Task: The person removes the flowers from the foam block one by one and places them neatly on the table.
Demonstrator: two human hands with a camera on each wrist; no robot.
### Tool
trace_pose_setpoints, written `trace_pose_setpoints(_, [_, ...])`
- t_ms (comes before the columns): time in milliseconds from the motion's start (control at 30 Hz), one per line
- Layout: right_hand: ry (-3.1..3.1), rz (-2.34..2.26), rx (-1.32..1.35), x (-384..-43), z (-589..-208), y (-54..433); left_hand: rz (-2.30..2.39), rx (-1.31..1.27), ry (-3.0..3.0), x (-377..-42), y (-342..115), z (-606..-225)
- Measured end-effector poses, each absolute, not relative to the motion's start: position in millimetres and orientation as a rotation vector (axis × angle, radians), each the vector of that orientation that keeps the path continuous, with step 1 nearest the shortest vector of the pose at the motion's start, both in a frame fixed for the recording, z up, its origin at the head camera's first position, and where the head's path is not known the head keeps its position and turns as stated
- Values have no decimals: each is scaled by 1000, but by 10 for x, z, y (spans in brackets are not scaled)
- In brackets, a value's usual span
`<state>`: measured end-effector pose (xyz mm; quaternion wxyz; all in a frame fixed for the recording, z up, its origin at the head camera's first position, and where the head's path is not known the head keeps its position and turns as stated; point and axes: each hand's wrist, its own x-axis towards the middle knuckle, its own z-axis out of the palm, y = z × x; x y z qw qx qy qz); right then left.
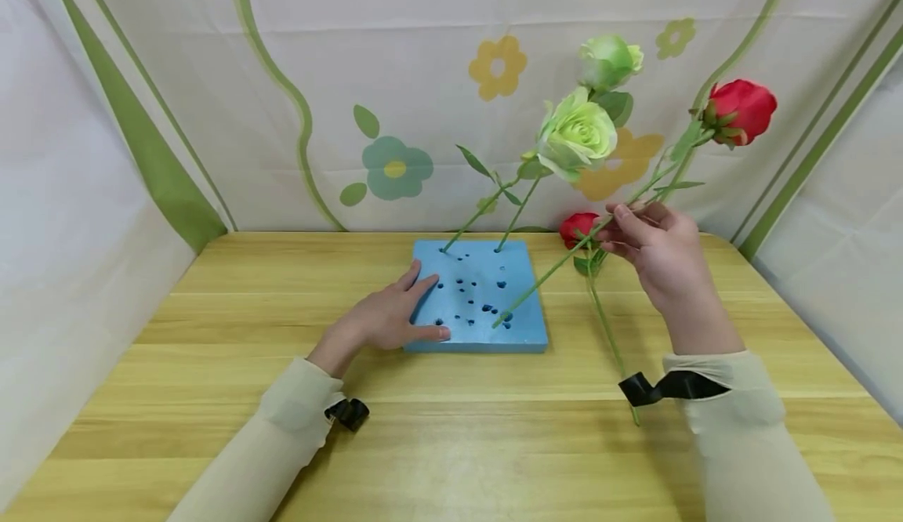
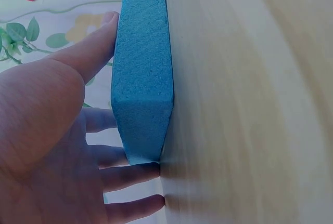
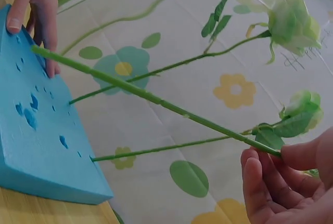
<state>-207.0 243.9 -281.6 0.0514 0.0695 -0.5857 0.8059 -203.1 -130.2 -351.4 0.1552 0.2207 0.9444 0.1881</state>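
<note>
A blue foam block [image 1: 480, 338] dotted with holes lies on the wooden table. My left hand [image 1: 384, 314] rests on its left side, fingers spread, thumb on the top near the front edge. Between thumb and fingers, my right hand [image 1: 666, 259] pinches the stem of a red rose [image 1: 744, 113], bloom up to the right. That stem [image 3: 140, 89] slants down to the left, its cut end just above the block's front right holes, seemingly apart from them. Two pale green roses, one nearer [image 1: 578, 132] and one behind [image 1: 608, 63], stand in the block's back holes, leaning right.
Another red rose [image 1: 578, 228] lies on the table [image 1: 466, 436] right of the block, its stem pointing toward the front under my right arm. A white curtain [image 1: 423, 75] printed with flowers hangs behind the table, with pale cloth on both sides.
</note>
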Motion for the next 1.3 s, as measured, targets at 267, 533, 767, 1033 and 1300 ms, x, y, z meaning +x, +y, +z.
trace_pose_setpoints(267, [-2004, 2390, 148, -2116, -2838, 2603, 553, 624, 2705, -2023, -1307, -3533])
trace_pose_setpoints(533, [-2178, 2253, 64, -2151, -2887, 2790, 537, 629, 2712, -2039, -1285, -3539])
trace_pose_setpoints(767, [-2508, 1967, 13, -2195, -2917, 2915, 541, 623, 2708, -2038, -1279, -3535])
trace_pose_setpoints(1033, [-2728, 1830, 73, -2242, -2986, 3001, 530, 625, 2716, -2047, -1288, -3540])
trace_pose_setpoints(1300, [-2805, 1899, 109, -2308, -3114, 2938, 528, 611, 2711, -2037, -1291, -3526])
